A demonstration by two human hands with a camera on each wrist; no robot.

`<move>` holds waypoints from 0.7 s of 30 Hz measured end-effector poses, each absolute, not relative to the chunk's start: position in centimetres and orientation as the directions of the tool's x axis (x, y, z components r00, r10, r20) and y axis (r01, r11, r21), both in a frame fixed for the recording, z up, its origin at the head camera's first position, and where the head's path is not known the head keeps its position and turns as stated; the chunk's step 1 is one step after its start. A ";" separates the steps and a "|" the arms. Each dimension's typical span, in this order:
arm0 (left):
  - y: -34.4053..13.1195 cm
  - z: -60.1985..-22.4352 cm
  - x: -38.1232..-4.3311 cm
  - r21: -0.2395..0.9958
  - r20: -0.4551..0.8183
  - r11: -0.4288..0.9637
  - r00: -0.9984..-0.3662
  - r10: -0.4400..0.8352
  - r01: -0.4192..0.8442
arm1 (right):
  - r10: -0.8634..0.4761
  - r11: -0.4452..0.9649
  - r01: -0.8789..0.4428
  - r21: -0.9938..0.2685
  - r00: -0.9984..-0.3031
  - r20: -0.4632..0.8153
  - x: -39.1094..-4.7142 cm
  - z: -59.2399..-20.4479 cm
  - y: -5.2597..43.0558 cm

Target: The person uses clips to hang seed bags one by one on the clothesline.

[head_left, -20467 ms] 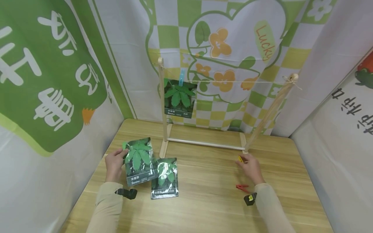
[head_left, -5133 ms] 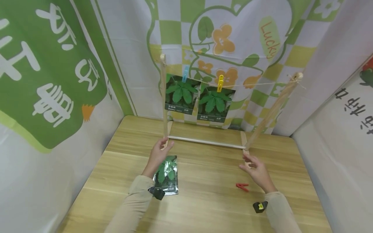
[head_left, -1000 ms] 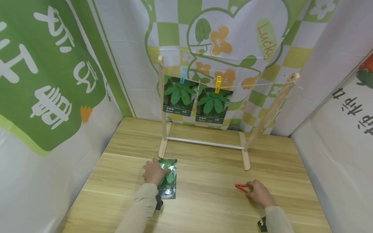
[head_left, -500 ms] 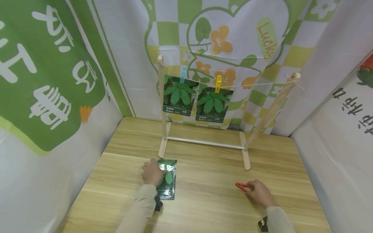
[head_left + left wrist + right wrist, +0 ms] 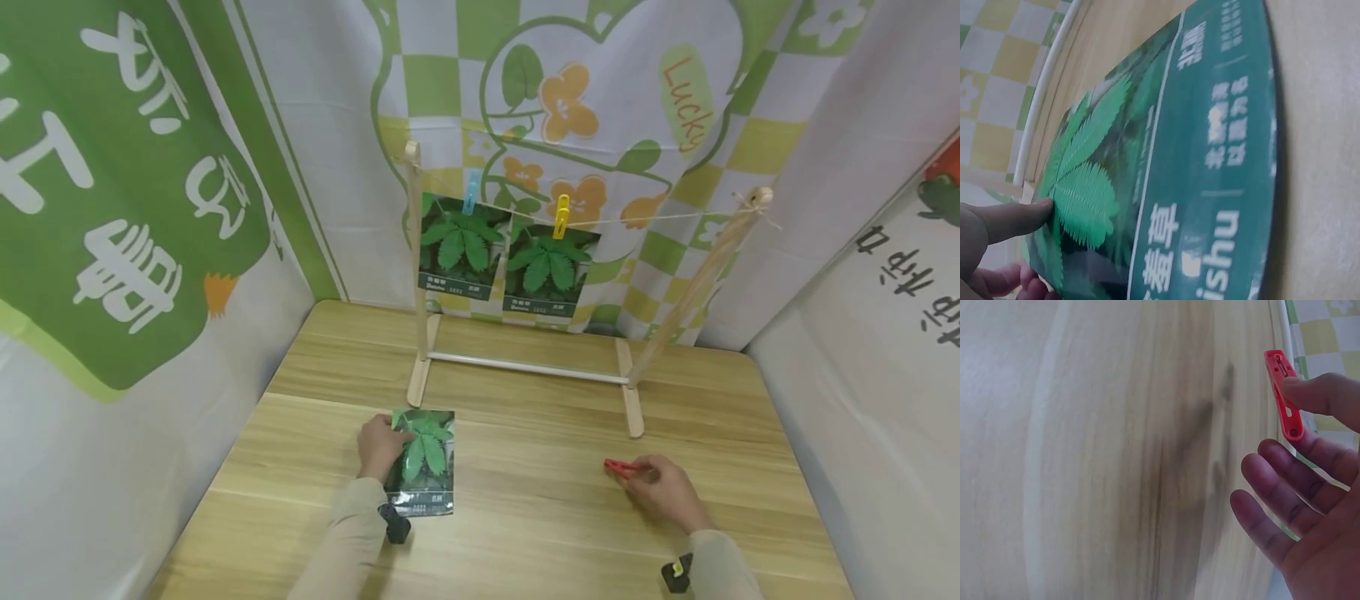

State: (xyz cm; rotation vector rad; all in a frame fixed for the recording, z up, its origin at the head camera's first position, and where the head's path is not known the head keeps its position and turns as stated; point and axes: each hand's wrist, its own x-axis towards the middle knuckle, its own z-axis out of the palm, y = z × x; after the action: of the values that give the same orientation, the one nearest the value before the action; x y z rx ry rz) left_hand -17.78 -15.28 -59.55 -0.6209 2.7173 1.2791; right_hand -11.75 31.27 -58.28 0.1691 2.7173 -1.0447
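My left hand (image 5: 379,448) pinches the left side of a glossy seed packet (image 5: 426,462) with a green leaf picture, thumb on top. Up close in the left wrist view, the packet (image 5: 1204,144) is tilted, its dark green label band towards the camera. The right hand (image 5: 666,490) pinches a red clothespin (image 5: 621,468) between thumb and index finger. Held above the tabletop, the clothespin (image 5: 1284,397) shows side-on in the right wrist view, with the other fingers spread below it. Two similar packets hang on a string, one by a blue clothespin (image 5: 471,193), the other by a yellow clothespin (image 5: 561,217).
A wooden rack stands at the back of the table (image 5: 525,533), its left post (image 5: 417,267) and leaning right post (image 5: 690,300) joined by a white bar (image 5: 525,367). The thin string (image 5: 660,218) spans their tops. Printed curtains (image 5: 442,83) close off the back and sides.
In the last second, my left hand has shifted left and raised the packet's left side. My right hand has picked up the red clothespin. Earlier, the second packet was hung with the yellow clothespin.
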 end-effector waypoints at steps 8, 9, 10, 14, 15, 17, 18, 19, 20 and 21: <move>-15.6 -59.1 -18.1 0.775 -0.329 0.454 -0.894 -0.305 -0.440 | 0.027 0.703 0.179 -0.688 -0.974 -0.227 -12.1 -58.0 31.3; -15.6 -59.0 -18.2 0.780 -0.332 0.444 -0.893 -0.304 -0.442 | 0.027 0.701 0.178 -0.690 -0.974 -0.224 -12.2 -58.0 31.4; -15.6 -58.9 -18.2 0.784 -0.340 0.432 -0.890 -0.304 -0.447 | 0.031 0.696 0.180 -0.695 -0.975 -0.221 -12.3 -57.9 31.4; -15.7 -58.8 -18.1 0.804 -0.351 0.390 -0.887 -0.300 -0.450 | 0.039 0.678 0.192 -0.709 -0.973 -0.226 -12.3 -57.7 31.4; -15.7 -58.7 -18.0 0.810 -0.346 0.382 -0.888 -0.302 -0.446 | 0.035 0.678 0.193 -0.709 -0.972 -0.231 -12.3 -57.7 31.4; -15.7 -58.8 -17.8 0.822 -0.338 0.369 -0.892 -0.299 -0.435 | 0.032 0.673 0.198 -0.712 -0.970 -0.240 -12.2 -57.6 31.4; -15.8 -58.9 -17.7 0.829 -0.336 0.357 -0.894 -0.297 -0.430 | 0.032 0.670 0.204 -0.714 -0.969 -0.246 -12.2 -57.6 31.4; -15.8 -58.9 -17.7 0.835 -0.336 0.346 -0.894 -0.296 -0.428 | 0.031 0.665 0.206 -0.718 -0.968 -0.249 -12.2 -57.6 31.4; -15.8 -58.9 -17.6 0.839 -0.335 0.340 -0.895 -0.294 -0.425 | 0.030 0.663 0.207 -0.720 -0.967 -0.251 -12.3 -57.5 31.3; -15.9 -59.0 -17.7 0.844 -0.337 0.329 -0.896 -0.290 -0.424 | 0.029 0.660 0.209 -0.721 -0.967 -0.253 -12.3 -57.5 31.3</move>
State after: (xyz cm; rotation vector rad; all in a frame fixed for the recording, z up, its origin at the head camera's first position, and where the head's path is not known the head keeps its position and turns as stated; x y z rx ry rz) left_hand -17.69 -15.87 -59.01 -0.6635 2.4565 1.6194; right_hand -12.28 31.34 -57.46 0.1933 2.6575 -1.1955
